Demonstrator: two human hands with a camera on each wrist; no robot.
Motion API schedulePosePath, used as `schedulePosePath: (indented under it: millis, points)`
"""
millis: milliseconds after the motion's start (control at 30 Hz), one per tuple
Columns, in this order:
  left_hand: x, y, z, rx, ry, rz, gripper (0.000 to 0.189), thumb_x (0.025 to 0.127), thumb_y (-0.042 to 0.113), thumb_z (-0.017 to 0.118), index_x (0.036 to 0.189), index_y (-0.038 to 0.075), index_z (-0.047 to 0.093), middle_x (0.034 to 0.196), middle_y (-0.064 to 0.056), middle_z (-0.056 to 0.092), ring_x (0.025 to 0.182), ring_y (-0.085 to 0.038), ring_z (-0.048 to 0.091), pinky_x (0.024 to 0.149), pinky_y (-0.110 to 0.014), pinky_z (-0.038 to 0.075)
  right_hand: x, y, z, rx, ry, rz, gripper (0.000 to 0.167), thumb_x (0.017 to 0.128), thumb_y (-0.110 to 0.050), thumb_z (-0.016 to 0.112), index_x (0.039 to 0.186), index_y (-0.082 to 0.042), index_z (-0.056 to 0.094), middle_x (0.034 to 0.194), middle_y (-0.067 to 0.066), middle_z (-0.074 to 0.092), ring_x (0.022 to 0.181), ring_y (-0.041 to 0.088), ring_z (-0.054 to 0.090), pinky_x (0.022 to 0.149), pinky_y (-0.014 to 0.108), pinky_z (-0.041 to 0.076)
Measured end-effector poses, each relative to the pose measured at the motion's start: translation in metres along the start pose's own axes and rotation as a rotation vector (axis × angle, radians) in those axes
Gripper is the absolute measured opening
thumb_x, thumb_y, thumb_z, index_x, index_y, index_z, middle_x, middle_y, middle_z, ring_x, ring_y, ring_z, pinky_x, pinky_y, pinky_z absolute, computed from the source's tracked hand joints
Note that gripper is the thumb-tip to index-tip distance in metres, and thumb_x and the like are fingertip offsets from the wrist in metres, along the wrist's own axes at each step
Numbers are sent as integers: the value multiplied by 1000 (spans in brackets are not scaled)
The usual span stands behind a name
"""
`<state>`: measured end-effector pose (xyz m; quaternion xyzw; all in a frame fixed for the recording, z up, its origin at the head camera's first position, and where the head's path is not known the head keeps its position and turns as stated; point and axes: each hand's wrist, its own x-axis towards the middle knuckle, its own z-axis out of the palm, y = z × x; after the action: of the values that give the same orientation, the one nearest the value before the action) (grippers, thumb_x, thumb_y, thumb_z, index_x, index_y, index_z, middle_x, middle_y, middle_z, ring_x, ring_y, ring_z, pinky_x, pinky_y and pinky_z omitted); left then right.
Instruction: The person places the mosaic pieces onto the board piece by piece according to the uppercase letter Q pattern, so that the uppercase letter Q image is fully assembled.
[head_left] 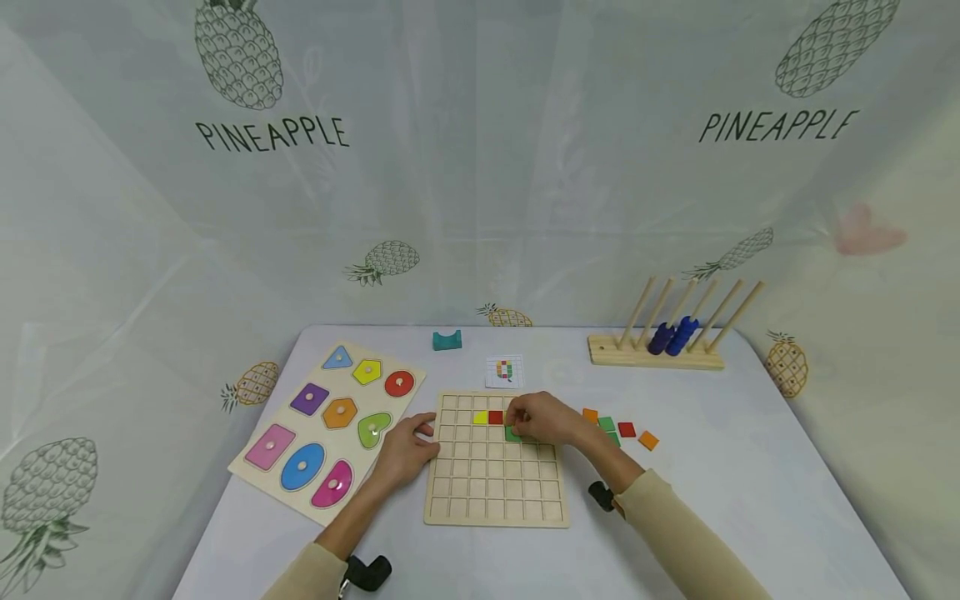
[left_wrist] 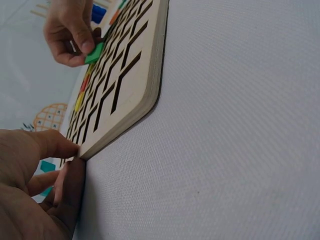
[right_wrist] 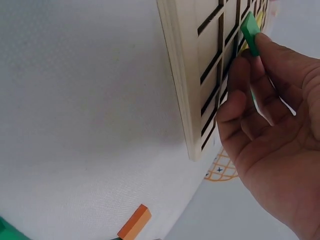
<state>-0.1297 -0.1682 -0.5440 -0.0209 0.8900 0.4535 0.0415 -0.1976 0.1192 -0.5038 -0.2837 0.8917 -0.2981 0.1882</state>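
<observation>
A wooden grid board [head_left: 495, 490] lies flat on the table, with a yellow tile [head_left: 481, 417] and a red tile [head_left: 496, 417] side by side in an upper row. My right hand [head_left: 542, 418] is over the board's upper right part and pinches a green square tile [right_wrist: 249, 32] between thumb and fingers. That tile is tilted, close over the grid in the right wrist view. At the board's left edge, my left hand [head_left: 405, 452] touches the rim with its fingertips, as the left wrist view [left_wrist: 47, 155] also shows.
Loose orange, green and red tiles [head_left: 627, 429] lie right of the board. A pattern card [head_left: 505, 372] and a teal block [head_left: 447, 340] are behind it. A shape puzzle [head_left: 315, 421] lies at left; a peg stand [head_left: 656, 354] with blue beads stands at back right.
</observation>
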Motion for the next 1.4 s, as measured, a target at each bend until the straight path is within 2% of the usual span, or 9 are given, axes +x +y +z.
schedulePosePath:
  millis: [367,633,1133,1400]
  points:
    - [0,-1,0,0,-4,2,52,83,9,76,133,5,62,98,-3,62,82,-12,68,68,-28,54,1,-1,3,-24,20,39,4,91,-13,73,94,-16,71,84,-7,60,77,13,55,73,33,48]
    - [0,1,1,3,-5,-8,53,82,9,76,133,5,62,98,-3,62,82,-12,67,68,-28,53,-1,2,5,-67,29,-7,5,92,-13,72,96,-14,72,85,-6,58,76,12,52,71,31,46]
    - [0,-1,1,11,12,-12,52,82,9,76,133,6,63,97,-1,62,82,-12,68,68,-26,54,-2,2,8,-74,38,-7,6,93,-13,71,98,-15,71,90,-7,62,79,11,55,76,32,49]
    - [0,-1,1,3,6,-2,51,83,9,76,133,6,63,98,-2,63,82,-13,68,68,-28,55,-2,1,8,-95,38,-7,5,93,-12,71,97,-15,70,86,-8,62,76,12,53,73,32,48]
